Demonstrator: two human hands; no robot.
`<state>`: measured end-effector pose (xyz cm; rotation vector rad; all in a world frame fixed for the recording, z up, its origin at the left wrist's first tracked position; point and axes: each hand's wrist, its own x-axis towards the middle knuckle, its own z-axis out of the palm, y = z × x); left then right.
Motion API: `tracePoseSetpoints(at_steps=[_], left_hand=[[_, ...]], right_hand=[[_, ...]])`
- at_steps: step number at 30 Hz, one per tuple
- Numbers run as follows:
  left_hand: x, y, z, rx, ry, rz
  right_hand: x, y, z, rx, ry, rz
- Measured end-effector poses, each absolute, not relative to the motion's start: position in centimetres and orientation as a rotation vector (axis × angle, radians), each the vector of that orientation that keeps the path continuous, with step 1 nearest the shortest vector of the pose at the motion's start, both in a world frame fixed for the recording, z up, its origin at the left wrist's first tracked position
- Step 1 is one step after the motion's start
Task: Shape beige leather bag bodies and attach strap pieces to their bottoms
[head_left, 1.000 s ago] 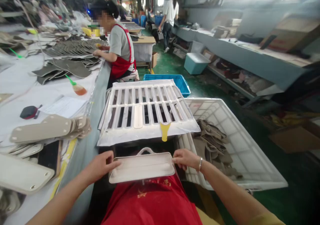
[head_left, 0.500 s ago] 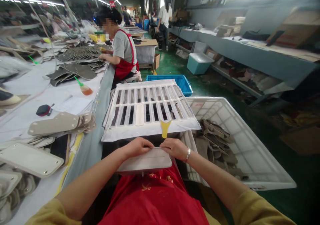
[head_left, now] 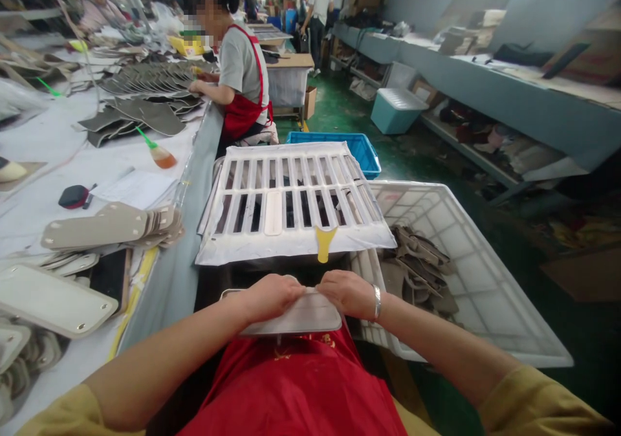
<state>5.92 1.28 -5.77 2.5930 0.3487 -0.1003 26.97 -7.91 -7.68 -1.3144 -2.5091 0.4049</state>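
Observation:
A pale rounded-corner panel (head_left: 295, 319) lies flat just above my red apron, close to my body. My left hand (head_left: 275, 295) has its fingers curled over the far edge of the panel. Beside it, my right hand (head_left: 348, 292), with a silver bracelet at the wrist, pinches the same edge a little to the right. The fingertips of both hands nearly meet. Beyond them is a white slatted crate (head_left: 295, 245), with a small pale strip (head_left: 273, 213) and a yellow Y-shaped piece (head_left: 325, 243) on it.
On the left table lie stacked beige panels (head_left: 97, 228), larger white panels (head_left: 58, 299) and a glue bottle (head_left: 160, 156). To the right stands a white bin (head_left: 485, 294) holding grey-brown pieces. A co-worker (head_left: 242, 74) works at the table ahead, near a blue bin (head_left: 363, 158).
Both hands keep hold of the panel, which has shifted slightly right in view. My left hand's fingers are more curled over the edge. The camera view has tilted a little downward.

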Motion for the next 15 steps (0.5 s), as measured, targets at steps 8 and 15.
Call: tracePoseSetpoints(at_steps=[8,15], left_hand=[[5.8,0.6,-6.4,2.965,0.172,-0.204],[4.2,2.6,-6.0,2.794,0.176,-0.177]], right_hand=[[26.2,-4.7,-6.8,-1.482,-2.484,0.670],[26.1,-0.4,-8.4,-1.358,-2.241,1.511]])
